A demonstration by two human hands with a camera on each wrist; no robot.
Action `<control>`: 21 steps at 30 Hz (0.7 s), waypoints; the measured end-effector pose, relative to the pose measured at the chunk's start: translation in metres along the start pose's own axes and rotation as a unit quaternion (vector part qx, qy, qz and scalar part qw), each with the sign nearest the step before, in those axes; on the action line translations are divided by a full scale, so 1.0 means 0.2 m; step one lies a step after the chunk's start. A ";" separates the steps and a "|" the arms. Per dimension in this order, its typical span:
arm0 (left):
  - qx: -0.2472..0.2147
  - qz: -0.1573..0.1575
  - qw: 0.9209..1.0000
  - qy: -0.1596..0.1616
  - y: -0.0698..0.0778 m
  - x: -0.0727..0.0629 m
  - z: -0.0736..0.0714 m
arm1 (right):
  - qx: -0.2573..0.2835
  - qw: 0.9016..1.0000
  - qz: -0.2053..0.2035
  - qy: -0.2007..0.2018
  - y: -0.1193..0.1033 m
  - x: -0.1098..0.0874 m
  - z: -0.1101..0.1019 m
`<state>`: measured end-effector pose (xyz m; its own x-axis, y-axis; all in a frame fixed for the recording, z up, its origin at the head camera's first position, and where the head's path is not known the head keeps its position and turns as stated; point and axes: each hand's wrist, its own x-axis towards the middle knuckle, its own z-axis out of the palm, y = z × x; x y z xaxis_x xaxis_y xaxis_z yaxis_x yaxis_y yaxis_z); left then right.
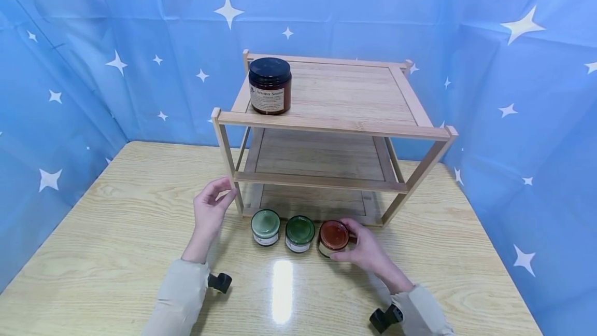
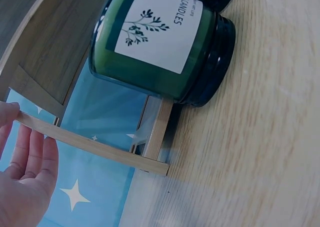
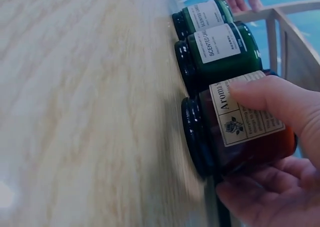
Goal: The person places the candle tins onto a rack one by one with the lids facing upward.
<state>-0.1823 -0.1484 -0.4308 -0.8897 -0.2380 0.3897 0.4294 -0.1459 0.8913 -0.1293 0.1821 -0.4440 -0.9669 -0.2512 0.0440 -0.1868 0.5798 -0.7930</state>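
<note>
My right hand grips an amber candle jar at the right end of a row, thumb across its cream label in the right wrist view. Two green candle jars, a light one and a dark one, stand to its left. All three are upside down, dark lids toward the table; whether the amber one touches the table I cannot tell. At the left front post of a wooden shelf, my left hand holds the post between thumb and fingers.
A larger amber jar with a black lid stands upright at the left of the shelf's top tier. Two lower tiers lie beneath. Blue star-patterned cloth hangs behind and at both sides of the wooden table.
</note>
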 end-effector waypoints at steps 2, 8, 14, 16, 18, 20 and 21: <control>0.000 0.000 1.000 0.000 0.00 0.00 0.00 | -0.001 1.000 0.000 0.002 0.00 0.00 0.00; 0.000 0.000 1.000 -0.002 0.00 0.00 0.00 | 0.011 1.000 -0.017 0.006 0.00 0.00 0.00; 0.005 -0.001 1.000 -0.005 0.00 0.00 0.00 | 0.020 1.000 -0.014 0.011 0.00 -0.01 0.00; 0.002 -0.001 1.000 -0.003 0.00 0.00 0.00 | 0.018 1.000 -0.014 0.013 -0.01 -0.02 -0.01; -0.002 -0.001 1.000 -0.001 0.00 0.00 0.00 | 0.016 1.000 -0.019 0.018 -0.02 -0.02 -0.02; -0.005 -0.002 1.000 0.000 0.00 0.00 0.00 | 0.015 0.999 -0.027 0.024 -0.03 -0.03 -0.03; -0.005 -0.002 1.000 0.000 0.00 0.00 0.00 | 0.016 0.999 -0.030 0.026 -0.03 -0.03 -0.03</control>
<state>-0.1822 -0.1479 -0.4304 -0.8912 -0.2366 0.3870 0.4279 -0.1553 0.8904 -0.1238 0.1850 -0.4354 -0.9622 -0.2430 0.1227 -0.2392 0.5394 -0.8073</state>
